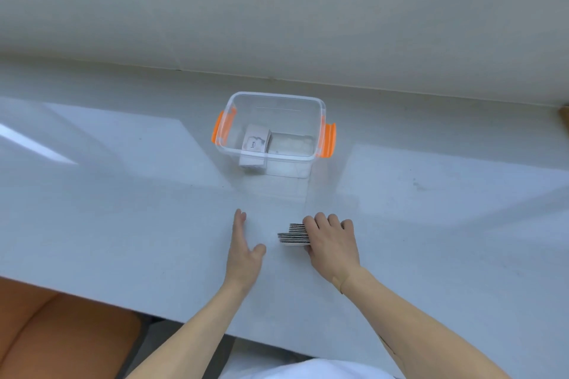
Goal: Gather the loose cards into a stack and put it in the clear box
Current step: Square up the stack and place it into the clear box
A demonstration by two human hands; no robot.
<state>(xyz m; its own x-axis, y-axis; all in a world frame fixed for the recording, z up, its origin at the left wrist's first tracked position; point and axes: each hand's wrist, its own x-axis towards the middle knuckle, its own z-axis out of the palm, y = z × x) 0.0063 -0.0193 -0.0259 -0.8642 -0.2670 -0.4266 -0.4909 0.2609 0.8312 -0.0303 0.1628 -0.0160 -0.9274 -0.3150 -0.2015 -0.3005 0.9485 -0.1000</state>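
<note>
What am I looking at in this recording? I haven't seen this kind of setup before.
There is no machine here: a camera worn on a person's head looks down at their two bare hands. On the pale countertop stands an open clear box with orange latches; a small stack of cards, its top card reading "love", already lies inside. Nearer the person, the right hand rests on a loose pile of cards, fingers curled over it. The left hand lies open and empty on the surface beside it.

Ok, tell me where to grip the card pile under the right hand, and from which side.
Pinch the card pile across its long edges from above, right hand closing thumb near, fingers far. It lies flat and slightly fanned, so square it against the left hand first.
</note>
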